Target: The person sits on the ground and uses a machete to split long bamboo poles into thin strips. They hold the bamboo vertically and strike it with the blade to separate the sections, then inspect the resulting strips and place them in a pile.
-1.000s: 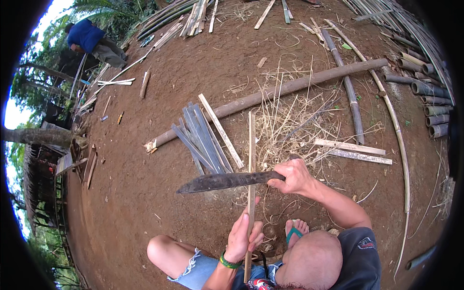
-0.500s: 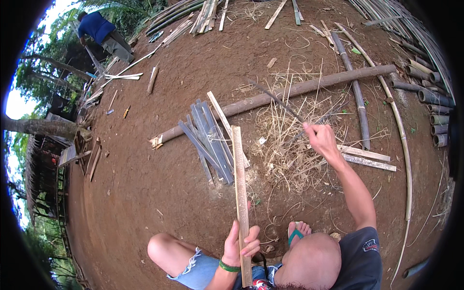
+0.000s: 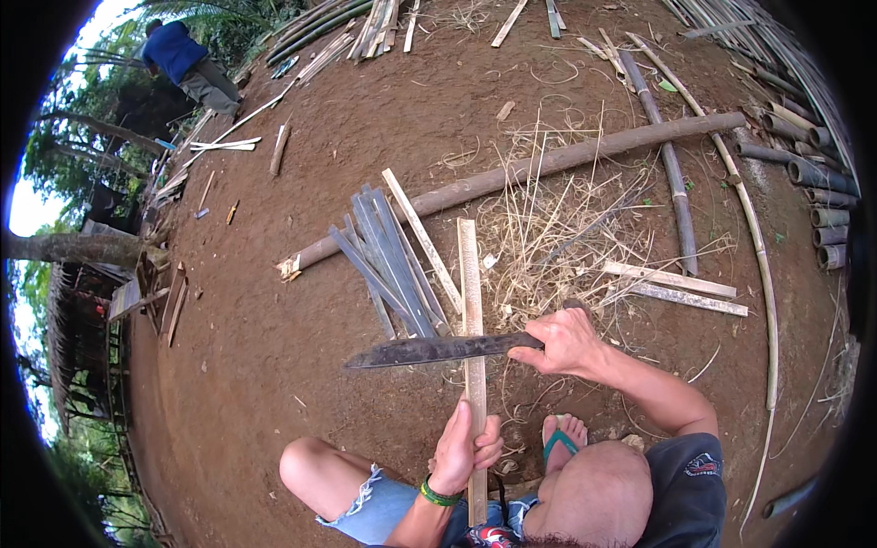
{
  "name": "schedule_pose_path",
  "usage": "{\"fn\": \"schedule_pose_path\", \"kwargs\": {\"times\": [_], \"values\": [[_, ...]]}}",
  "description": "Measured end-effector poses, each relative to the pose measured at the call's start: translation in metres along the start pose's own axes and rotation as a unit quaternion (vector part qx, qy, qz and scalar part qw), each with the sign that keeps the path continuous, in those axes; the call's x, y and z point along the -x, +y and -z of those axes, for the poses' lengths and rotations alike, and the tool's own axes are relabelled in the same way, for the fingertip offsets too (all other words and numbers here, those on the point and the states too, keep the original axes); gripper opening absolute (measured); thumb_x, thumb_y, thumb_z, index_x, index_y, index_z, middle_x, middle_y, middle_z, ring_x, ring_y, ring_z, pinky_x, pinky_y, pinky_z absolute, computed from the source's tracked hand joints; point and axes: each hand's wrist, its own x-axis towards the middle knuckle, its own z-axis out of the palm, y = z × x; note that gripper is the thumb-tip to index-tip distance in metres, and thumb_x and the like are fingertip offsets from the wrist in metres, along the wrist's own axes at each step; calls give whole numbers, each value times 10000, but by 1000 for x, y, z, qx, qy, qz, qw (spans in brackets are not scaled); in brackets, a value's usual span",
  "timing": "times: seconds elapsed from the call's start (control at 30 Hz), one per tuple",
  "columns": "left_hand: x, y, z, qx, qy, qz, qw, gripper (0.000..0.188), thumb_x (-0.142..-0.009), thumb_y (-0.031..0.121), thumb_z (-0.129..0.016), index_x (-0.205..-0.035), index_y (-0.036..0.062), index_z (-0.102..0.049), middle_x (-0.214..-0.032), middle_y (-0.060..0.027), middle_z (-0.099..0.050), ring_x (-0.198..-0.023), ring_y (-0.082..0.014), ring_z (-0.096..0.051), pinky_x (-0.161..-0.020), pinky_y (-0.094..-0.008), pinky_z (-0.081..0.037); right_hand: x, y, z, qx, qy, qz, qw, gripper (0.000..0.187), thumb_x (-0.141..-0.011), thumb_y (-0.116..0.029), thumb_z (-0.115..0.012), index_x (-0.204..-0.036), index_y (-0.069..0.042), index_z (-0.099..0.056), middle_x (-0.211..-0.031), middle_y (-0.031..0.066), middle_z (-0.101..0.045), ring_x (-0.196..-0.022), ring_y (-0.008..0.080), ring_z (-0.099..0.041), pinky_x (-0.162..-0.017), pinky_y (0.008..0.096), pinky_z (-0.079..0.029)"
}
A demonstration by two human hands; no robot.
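Leftmost: one thatched hut (image 3: pixel 75 356), at the edge of the yard, below a tree trunk (image 3: pixel 82 248). Next, one co-worker (image 3: pixel 178 53) in a blue top, far back, bent forward. One short stick (image 3: pixel 280 151), on the bare soil (image 3: pixel 237 365). One bundle of grey strips (image 3: pixel 395 265), fanned, its upper part near a long log (image 3: pixel 475 188) that runs aslant across the ground. One large knife (image 3: pixel 420 352), dark blade, tip to the left, laid crosswise over the held strip; contact between the two cannot be told. One left hand (image 3: pixel 464 447), green band at the wrist, fingers wrapped round the lower part of the strip. One pale wooden strip (image 3: pixel 470 274), standing lengthwise before the person, lower end at the lap. One heap of shavings (image 3: pixel 557 237), loose and tangled, to the right of the strip's upper end. One right hand (image 3: pixel 562 341), fingers closed on the knife's handle. One foot (image 3: pixel 565 437), in a green sandal. Two pale slats (image 3: pixel 671 277), side by side. Rightmost: stacked bamboo tubes (image 3: pixel 827 176), ends showing.
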Motion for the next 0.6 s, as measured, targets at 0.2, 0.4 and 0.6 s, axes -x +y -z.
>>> {"fn": "schedule_pose_path", "kwargs": {"times": [0.2, 0.4, 0.6], "values": [[20, -7, -4, -28, -1, 20, 999, 493, -1098, 478, -291, -1530, 245, -250, -654, 30, -303, -463, -59, -259, -395, -209, -236, -31, 61, 3, 49, 39, -57, 996, 667, -974, -702, -424, -560, -182, -472, -458, -59, -358, -356, 89, -273, -312, 308, -274], [48, -11, 6, 2, -58, 24, 998, 540, -1058, 582, -328, -1462, 225, -357, -657, 29, -323, -443, -64, -249, -416, -231, -210, -53, 150, 58, 40, 137, -303, 942, 692, -998, -648, -428, -589, -111, -582, -453, -54, -354, -417, 94, -319, -387, 347, -274], [-5, 1, 17, 95, 23, 71, 993, 551, -1046, 623, -315, -905, 109, -458, -623, 50, -298, -430, -23, -265, -398, -188, -258, -17, 54, 27, -116, 46, -244, 962, 597, -1000, -548, -507, -602, -111, -589, -456, -63, -391, -370, 70, -288, -320, 308, -214]]}}
